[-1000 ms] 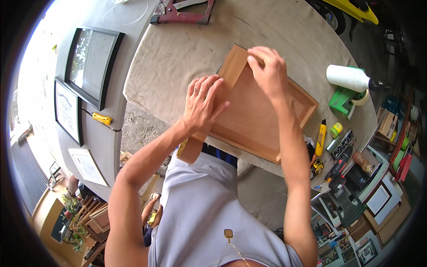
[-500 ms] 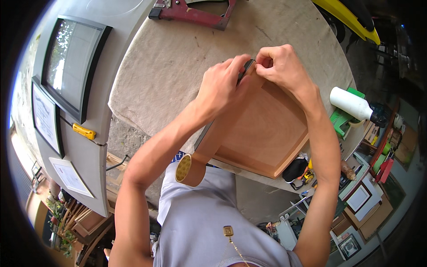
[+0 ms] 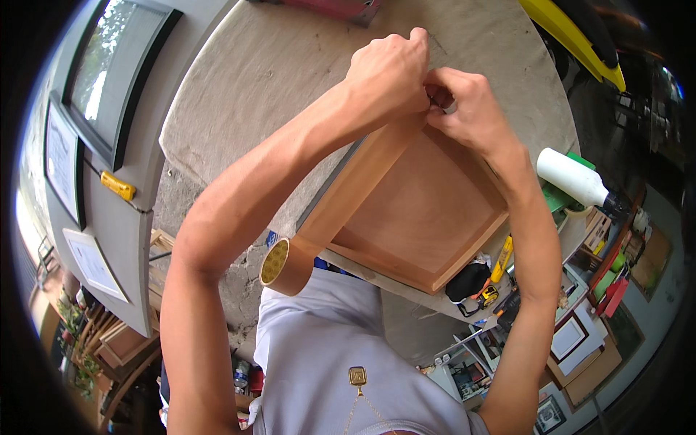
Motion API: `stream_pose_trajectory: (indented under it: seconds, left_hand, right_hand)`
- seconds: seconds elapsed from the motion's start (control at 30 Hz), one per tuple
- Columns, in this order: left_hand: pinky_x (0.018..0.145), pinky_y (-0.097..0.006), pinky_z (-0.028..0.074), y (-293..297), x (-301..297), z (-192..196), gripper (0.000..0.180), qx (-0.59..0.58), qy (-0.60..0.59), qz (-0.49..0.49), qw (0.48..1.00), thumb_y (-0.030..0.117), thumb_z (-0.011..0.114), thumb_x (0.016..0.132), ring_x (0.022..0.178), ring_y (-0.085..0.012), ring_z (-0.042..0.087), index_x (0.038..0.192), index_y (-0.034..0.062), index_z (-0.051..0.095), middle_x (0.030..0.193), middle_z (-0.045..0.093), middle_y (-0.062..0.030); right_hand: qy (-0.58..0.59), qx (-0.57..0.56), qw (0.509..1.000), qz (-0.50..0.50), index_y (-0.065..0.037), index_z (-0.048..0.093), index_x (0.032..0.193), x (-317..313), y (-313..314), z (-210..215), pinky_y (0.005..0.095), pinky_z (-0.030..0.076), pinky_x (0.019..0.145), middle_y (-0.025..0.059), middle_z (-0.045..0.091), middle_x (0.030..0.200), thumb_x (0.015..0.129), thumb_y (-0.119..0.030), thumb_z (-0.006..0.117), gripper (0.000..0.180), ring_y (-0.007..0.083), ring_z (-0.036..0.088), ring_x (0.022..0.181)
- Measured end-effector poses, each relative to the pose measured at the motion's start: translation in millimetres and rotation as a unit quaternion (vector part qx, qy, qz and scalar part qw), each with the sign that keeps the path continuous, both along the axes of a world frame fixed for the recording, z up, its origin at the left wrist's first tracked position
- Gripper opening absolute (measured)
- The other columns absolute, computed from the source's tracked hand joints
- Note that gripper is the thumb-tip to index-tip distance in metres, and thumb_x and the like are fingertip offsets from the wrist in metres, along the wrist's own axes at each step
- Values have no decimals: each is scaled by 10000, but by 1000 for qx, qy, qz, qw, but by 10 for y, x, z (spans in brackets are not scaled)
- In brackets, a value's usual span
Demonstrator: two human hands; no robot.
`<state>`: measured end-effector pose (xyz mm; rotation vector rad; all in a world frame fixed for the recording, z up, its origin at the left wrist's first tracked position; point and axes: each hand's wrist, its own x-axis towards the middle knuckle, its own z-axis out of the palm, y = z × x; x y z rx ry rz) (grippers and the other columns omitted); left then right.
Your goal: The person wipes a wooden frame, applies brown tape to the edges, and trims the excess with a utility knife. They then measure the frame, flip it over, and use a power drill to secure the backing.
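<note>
A picture frame [image 3: 428, 210] lies back up on the cloth-covered table, its brown backing board recessed inside the border. Brown packing tape [image 3: 362, 174] runs along the frame's left side, and its roll [image 3: 279, 267] hangs off the near end, still attached. My left hand [image 3: 391, 76] is closed over the far corner, its fingertips mostly hidden. Beside it, my right hand [image 3: 467, 105] has thumb and fingers pinched together at the tape's far end; what lies between the fingertips is partly hidden.
A red staple gun [image 3: 341, 9] lies at the table's far edge. To the right are a white bottle [image 3: 573, 176], a green tape dispenser [image 3: 558, 197], a yellow-handled cutter [image 3: 502, 259] and a black bundle [image 3: 467, 281]. Framed pictures [image 3: 116, 80] lean at left.
My left hand has moved from the tape's left side up and right to the far corner, closing there. My right hand stays near that corner. The view has shifted slightly.
</note>
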<state>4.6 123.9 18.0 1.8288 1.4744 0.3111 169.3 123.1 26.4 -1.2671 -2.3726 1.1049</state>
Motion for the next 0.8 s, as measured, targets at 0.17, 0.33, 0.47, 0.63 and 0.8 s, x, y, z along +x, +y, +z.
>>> stream_pose_trajectory:
  seconds: [0.17,0.33,0.47,0.63,0.8]
  left_hand:
    - [565,-443,498,-430,-155,-12,627,19,57,4,998,159,723,643,648,-373,628,1180,9,438,659,606,-197]
    - [582,-445,495,-1251,-536,208,636,-175,154,25,972,81,640,661,620,-347,627,1250,76,401,658,627,-145]
    - [582,-425,497,-1831,-761,228,603,-165,140,81,973,75,614,663,638,-315,644,1231,113,414,677,648,-103]
    - [601,-376,494,-2095,-760,207,501,-82,106,160,978,88,615,666,691,-279,659,1145,138,477,724,663,-49]
    - [631,-362,481,-2245,-701,152,424,-58,88,227,968,106,600,691,766,-248,651,1103,144,507,804,655,-44]
  right_hand:
    - [-8,0,1000,2,43,623,933,7,18,-34,308,515,643,164,638,783,657,35,594,278,244,612,657]
    - [11,-34,999,-6,37,628,949,31,12,-87,307,509,628,138,635,763,673,21,582,280,201,609,660]
    - [-3,-40,999,-1,38,629,955,35,10,-26,298,509,631,122,625,749,673,10,586,287,184,599,659]
    - [-1,-44,999,-7,34,631,976,61,12,-68,290,508,634,108,626,751,670,-9,594,311,171,596,653]
    - [-5,-44,999,-12,36,632,994,71,-1,-69,287,511,646,109,642,773,670,-13,602,329,167,604,668]
